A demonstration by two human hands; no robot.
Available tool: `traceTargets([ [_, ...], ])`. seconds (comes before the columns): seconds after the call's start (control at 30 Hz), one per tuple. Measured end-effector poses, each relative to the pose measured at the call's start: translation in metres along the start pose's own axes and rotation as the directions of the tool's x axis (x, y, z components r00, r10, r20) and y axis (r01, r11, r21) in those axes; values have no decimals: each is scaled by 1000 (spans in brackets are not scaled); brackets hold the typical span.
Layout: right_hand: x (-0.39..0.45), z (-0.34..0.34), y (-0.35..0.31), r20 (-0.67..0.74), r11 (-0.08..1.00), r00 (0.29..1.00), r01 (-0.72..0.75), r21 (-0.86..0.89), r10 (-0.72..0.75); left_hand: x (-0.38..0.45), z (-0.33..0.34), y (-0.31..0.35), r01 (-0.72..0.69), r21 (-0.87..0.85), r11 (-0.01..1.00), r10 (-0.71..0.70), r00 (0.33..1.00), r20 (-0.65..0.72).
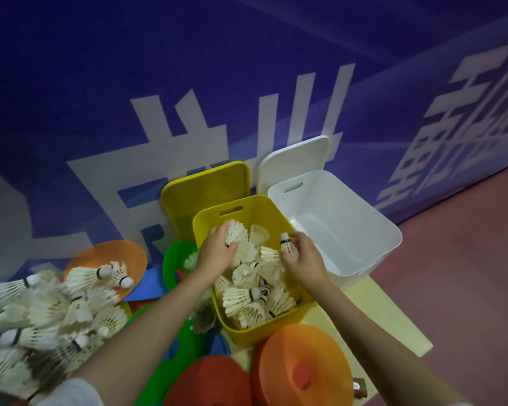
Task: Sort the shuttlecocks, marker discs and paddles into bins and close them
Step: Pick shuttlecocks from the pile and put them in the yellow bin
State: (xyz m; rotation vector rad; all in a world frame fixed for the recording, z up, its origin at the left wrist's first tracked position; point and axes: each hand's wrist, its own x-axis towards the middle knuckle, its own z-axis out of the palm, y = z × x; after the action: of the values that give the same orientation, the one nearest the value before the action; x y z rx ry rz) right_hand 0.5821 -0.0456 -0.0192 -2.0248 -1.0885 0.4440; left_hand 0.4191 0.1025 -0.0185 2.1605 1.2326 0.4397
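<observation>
An open yellow bin (pixel 247 204) in the middle holds several white feather shuttlecocks (pixel 248 291). My left hand (pixel 217 249) is over the bin's left side and grips a shuttlecock (pixel 235 232) by its cork end. Over the right side, my right hand (pixel 304 257) pinches another shuttlecock (pixel 286 243), cork up. A big pile of loose shuttlecocks (pixel 47 315) lies at the left. Orange marker discs (pixel 302 367) and a red one (pixel 208 382) lie in front of the bin. An orange paddle (pixel 112 256) lies behind the pile.
An open white bin (pixel 361 218) stands right of the yellow one. A yellow lid (pixel 206 189) and a white lid (pixel 294 159) lean on the blue banner wall. Green (pixel 173 259) and blue (pixel 147 285) pieces lie left of the bin. Reddish floor spreads right.
</observation>
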Motion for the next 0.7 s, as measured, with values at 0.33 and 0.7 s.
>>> traceTargets([
  [0.33, 8, 14, 18, 117, 989, 983, 145, -17, -142, 67, 22, -32, 128, 574, 809, -207, 976, 74],
  [0.7, 10, 23, 31, 53, 976, 977, 204, 71, -208, 66, 14, -30, 86, 604, 792, -257, 945, 203],
])
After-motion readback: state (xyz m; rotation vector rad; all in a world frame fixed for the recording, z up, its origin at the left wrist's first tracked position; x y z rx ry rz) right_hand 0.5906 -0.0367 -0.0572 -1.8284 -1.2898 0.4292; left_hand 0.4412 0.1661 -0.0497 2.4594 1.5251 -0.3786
